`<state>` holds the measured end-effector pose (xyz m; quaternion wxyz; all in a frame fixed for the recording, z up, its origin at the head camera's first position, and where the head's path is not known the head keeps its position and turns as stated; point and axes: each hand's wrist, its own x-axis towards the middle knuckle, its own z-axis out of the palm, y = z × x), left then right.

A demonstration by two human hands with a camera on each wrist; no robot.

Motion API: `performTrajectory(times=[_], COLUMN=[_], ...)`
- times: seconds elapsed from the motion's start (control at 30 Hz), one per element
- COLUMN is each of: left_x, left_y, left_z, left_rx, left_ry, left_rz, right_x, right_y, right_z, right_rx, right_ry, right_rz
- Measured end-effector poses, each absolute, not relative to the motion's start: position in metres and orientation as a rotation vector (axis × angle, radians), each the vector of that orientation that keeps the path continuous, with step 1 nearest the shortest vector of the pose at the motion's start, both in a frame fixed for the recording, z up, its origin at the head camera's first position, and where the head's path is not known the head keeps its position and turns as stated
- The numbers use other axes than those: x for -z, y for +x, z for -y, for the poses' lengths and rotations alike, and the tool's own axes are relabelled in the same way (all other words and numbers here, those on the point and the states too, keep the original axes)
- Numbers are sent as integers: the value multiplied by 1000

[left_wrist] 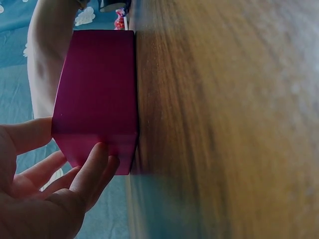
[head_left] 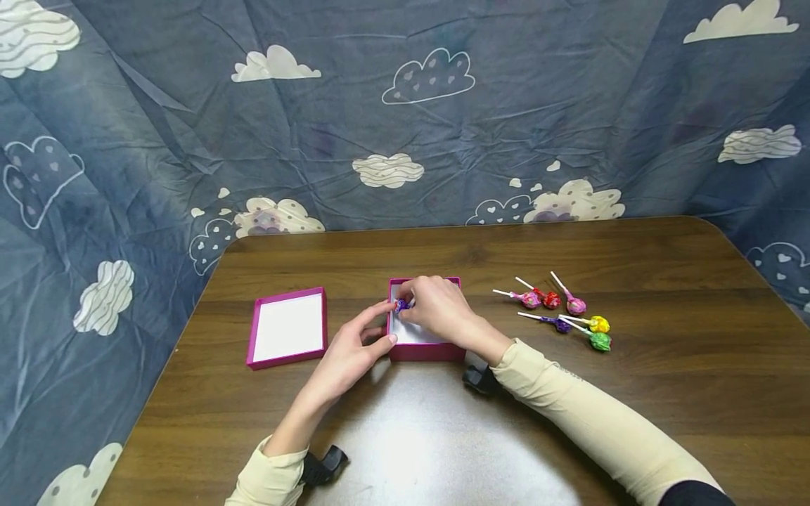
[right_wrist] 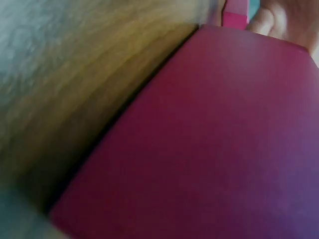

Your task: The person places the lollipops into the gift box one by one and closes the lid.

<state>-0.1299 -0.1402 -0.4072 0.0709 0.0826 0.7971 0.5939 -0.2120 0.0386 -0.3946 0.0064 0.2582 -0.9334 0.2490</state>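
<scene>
My right hand (head_left: 441, 306) reaches down into a magenta box (head_left: 427, 352) with a white inside. It pinches a lollipop (head_left: 401, 305) in a purple and red wrapper near the box's left wall; the stick is hidden. My left hand (head_left: 349, 353) rests against the left side of that box, fingers extended, one fingertip at the rim beside the lollipop. From the left wrist, the thumb and fingers touch the box's end wall. The right wrist view is mostly filled by the box's front wall, so the right fingers are out of sight there.
The box lid (head_left: 325, 323) lies inside-up on the wooden table (head_left: 506, 414), left of the box. Several wrapped lollipops lie loose to the right, among them a yellow one (head_left: 598, 324) and a green one (head_left: 600, 341). A cloud-patterned cloth (head_left: 342, 133) hangs behind.
</scene>
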Motion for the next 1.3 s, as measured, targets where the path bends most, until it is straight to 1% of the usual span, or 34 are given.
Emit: performTrajectory(times=[0.27,0.6,0.87,1.07,1.3], left_x=[410,412,412,411,410], left_y=[-131,-130,-130,-130,-132], left_z=[140,139,139,138,139], left_rx=[-1759,-1759,-1781,-1770,-1761], left_ry=[269,229,229,224,221], left_rz=[-2459,-2462,-2445,-2449,-2459], right_x=[399,400,398,392,374], right_y=[-216,-215,-214,-213,-207], right_z=[-33,-39,-41,-45,-58], right_rx=[-851,-883,-844,-897,-941], right_ry=[803,831,864,845,884], right_rz=[2885,2884,2871,2885,2892])
